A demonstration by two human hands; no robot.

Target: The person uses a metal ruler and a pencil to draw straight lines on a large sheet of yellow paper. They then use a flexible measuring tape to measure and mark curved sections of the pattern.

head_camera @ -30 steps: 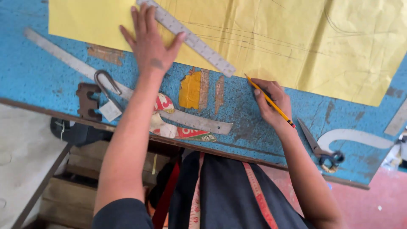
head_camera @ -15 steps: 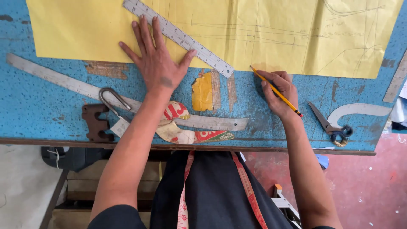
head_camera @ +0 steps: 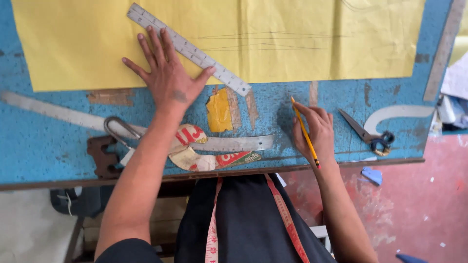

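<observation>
Two hands: L hand (head_camera: 168,80) fingers splayed flat by ruler (head_camera: 189,49), R hand (head_camera: 314,129) fingers pinching pencil (head_camera: 305,132).

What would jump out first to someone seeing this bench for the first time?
The big yellow paper sheet across the top of the worn blue table, with faint pencil lines on it. The left hand lies spread flat on its lower edge, beside a slanted steel ruler. Lower right, the right hand holds a yellow pencil over bare table, with dark scissors next to it.
</observation>
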